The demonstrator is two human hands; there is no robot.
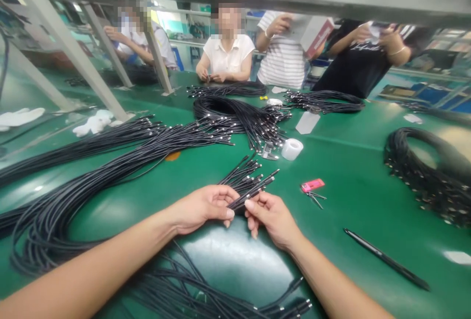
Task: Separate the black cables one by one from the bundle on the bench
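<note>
My left hand is closed around a bunch of black cables whose metal-tipped ends fan out up and to the right over the green table. My right hand pinches the same bunch just beside the left, thumb and fingers pressed on the cable ends. The cables loop back under my arms toward the near edge.
Large bundles of black cables lie left, centre and right. A white tape roll, red-handled snips and a black pen lie right of my hands. Several people stand or sit across the table.
</note>
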